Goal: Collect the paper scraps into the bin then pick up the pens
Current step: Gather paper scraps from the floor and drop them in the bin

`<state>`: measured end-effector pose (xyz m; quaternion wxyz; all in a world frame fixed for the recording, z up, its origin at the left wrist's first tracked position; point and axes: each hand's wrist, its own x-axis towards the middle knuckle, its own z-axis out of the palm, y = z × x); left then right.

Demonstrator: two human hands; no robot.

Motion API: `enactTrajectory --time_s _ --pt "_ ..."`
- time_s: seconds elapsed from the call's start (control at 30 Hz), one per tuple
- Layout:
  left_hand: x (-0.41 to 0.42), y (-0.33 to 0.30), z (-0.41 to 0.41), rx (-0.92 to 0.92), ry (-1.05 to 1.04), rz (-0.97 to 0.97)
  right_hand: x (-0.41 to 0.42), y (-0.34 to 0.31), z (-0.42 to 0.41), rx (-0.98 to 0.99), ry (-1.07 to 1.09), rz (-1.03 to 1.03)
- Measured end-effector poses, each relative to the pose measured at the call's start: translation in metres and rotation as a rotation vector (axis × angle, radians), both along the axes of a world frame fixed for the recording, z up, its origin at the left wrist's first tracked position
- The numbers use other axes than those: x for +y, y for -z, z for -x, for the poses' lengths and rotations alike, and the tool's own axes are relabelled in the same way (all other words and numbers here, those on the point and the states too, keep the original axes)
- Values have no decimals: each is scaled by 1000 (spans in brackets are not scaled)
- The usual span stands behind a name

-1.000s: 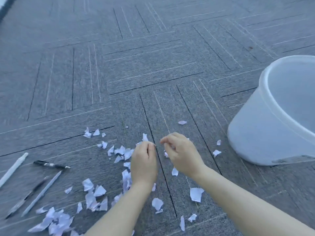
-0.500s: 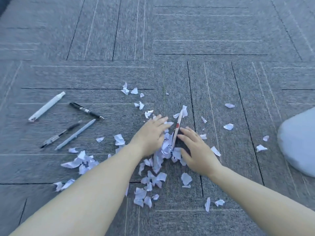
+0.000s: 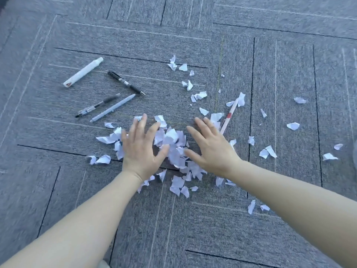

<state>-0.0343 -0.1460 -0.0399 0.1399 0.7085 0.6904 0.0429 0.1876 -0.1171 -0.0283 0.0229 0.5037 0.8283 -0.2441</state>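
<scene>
A heap of white paper scraps (image 3: 174, 144) lies on the grey carpet between my hands. My left hand (image 3: 142, 149) rests flat on its left side, fingers spread. My right hand (image 3: 210, 149) lies flat on its right side, fingers apart. Neither holds anything. More scraps (image 3: 267, 151) are scattered to the right and further back. A pale pen with a red band (image 3: 229, 118) lies just beyond my right hand. To the left lie a white marker (image 3: 83, 72), a black pen (image 3: 126, 83), a clear pen (image 3: 97, 107) and a grey pen (image 3: 113, 110).
Grey carpet tiles (image 3: 212, 229) cover the floor all around. A sliver of the pale bin (image 3: 355, 151) shows at the right edge of the frame.
The view has swung left and down, so the bin has slid almost out of frame. Both hands have opened flat and drawn the scraps into a tighter heap between them.
</scene>
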Motion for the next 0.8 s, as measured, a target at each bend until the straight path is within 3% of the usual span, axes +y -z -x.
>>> enactTrajectory --time_s 0.1,0.17,0.27,0.37,0.47,0.53,0.73,0.8 --pt "-2 5 9 8 34 70 -24 4 -1 19 -110 26" --pt "-14 6 6 -160 129 65 -41 7 -3 61 -196 47" --pt "-36 2 3 -343 212 0 -50 12 -6 41 -261 -95" --pt "-43 -2 16 -95 134 -123 -52 19 -7 -76 -397 -186" --pt "-37 0 39 76 -185 -34 -48 27 1 -119 -435 -202" --pt "-34 7 47 84 -255 60 -33 26 16 -109 -366 -184" --pt "-33 6 21 -134 -57 -17 14 25 55 -125 -446 -192" --pt "-39 7 9 -123 41 -20 16 24 60 -106 -451 -196"
